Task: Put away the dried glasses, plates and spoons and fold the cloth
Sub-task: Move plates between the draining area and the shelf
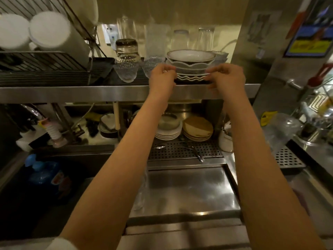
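A stack of white plates and bowls with wavy rims [191, 68] sits on the steel upper shelf [108, 92]. My left hand [163, 76] grips the stack's left edge and my right hand [226, 75] grips its right edge. Textured glass cups [126, 72] stand upside down to the left of the stack, and taller clear glasses [180, 39] stand behind it. Spoons [195, 152] lie on the perforated drain tray [171, 150] below. A clear glass [141, 192] stands on the steel counter near my left forearm. I see no cloth.
Under the shelf are stacked white plates [167, 131] and tan plates [198, 129], plus a white utensil pot [226, 141]. A wire rack with white plates [36, 33] is at upper left. A blue detergent bottle [48, 177] stands at the left, a steel machine [281, 60] at the right.
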